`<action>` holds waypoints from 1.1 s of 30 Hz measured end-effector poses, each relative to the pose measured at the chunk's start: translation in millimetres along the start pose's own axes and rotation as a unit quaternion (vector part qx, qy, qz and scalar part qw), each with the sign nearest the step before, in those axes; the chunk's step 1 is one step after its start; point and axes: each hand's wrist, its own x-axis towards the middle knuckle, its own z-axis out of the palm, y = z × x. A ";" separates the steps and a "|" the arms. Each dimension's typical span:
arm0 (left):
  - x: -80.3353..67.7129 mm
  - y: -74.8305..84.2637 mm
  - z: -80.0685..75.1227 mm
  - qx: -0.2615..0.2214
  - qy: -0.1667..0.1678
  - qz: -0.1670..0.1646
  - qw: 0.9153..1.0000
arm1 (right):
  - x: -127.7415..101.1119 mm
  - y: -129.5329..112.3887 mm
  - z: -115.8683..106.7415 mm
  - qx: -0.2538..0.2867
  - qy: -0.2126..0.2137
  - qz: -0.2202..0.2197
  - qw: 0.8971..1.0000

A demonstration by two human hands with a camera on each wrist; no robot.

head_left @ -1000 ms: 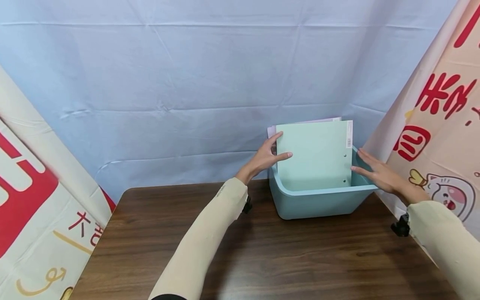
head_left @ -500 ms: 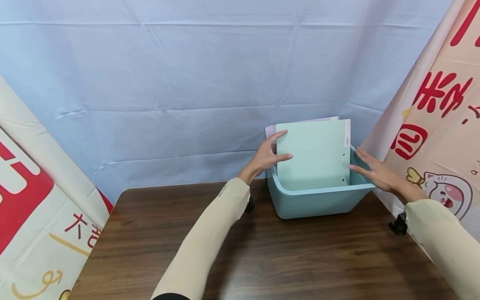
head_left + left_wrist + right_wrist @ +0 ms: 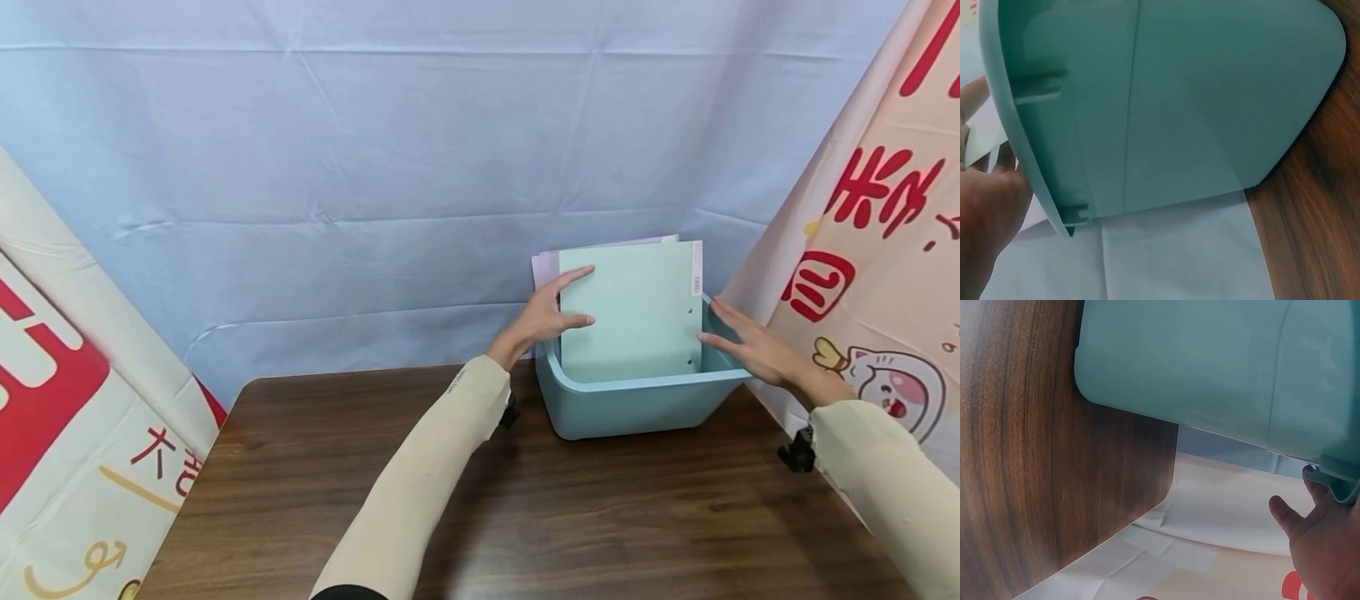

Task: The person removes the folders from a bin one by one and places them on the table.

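Note:
A pale green file folder (image 3: 630, 308) with punched holes and a barcode label stands upright in a blue-green plastic tub (image 3: 637, 412). Behind it shows the edge of a lilac folder (image 3: 545, 267). My left hand (image 3: 542, 317) holds the green folder by its left edge, with index finger and thumb across the front and the other fingers hidden. In the left wrist view that hand (image 3: 991, 206) is partly behind the tub's rim. My right hand (image 3: 757, 346) rests at the tub's right rim, fingers spread, thumb reaching inside toward the folder's right edge.
The tub sits at the back right of a dark brown wooden table (image 3: 600, 508). A light blue cloth (image 3: 375, 167) hangs behind it. Printed banners flank the table, the right banner (image 3: 862, 275) close to the tub and my right arm.
My left hand has moved right, its index finger reaching farther across the green folder. The folder's left edge has shifted slightly right, baring more lilac. The right hand stays at the rim.

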 end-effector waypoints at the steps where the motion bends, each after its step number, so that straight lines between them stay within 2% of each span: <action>1: 0.3 0.3 1.5 -0.001 -0.001 0.000 1.000 | -0.5 -0.3 0.2 0.000 -0.001 0.001 1.000; 6: 1.6 1.9 8.5 -0.004 -0.001 -0.002 1.000 | -1.5 -1.0 0.0 -0.001 -0.005 0.003 1.000; 16: -0.7 4.5 16.0 0.011 0.038 -0.015 0.999 | -0.5 -0.2 -1.4 -0.008 -0.008 -0.005 1.000; 33: -4.9 4.9 25.5 0.014 0.099 0.006 0.995 | -3.4 2.9 -1.9 -0.010 -0.008 -0.009 1.000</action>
